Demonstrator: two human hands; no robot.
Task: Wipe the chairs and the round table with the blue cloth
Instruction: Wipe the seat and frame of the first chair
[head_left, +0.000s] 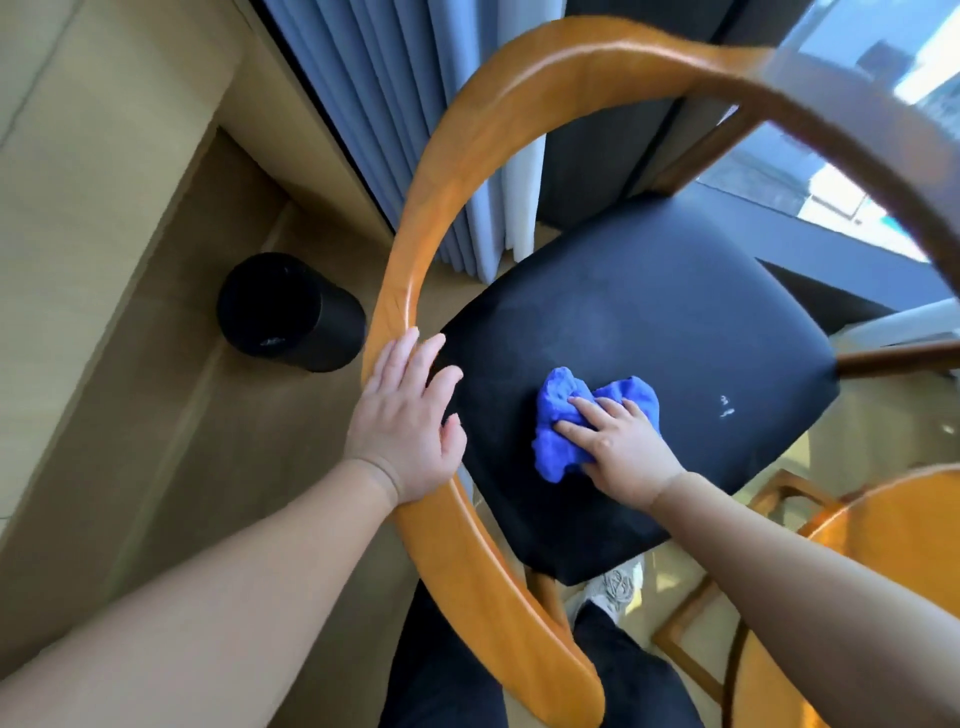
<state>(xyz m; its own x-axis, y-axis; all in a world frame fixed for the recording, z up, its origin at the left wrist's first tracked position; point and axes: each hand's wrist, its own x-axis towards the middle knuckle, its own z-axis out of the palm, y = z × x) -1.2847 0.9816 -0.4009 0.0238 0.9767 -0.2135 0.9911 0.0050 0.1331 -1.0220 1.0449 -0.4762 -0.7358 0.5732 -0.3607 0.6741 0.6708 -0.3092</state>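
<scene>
— right hand (623, 441) presses the bunched cloth (558, 400) with flat fingers (575, 430) on the seat (649, 312); left hand (405, 415) rests relaxed on the rail (415, 249).
— soft, light cloth, probably; best held wadded under the palm.

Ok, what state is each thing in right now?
cloth: bunched, on the seat under the right hand.
seat: white specks near its right edge.
right hand: presses the cloth.
left hand: flat on the chair rail.
bin: upright.
</scene>
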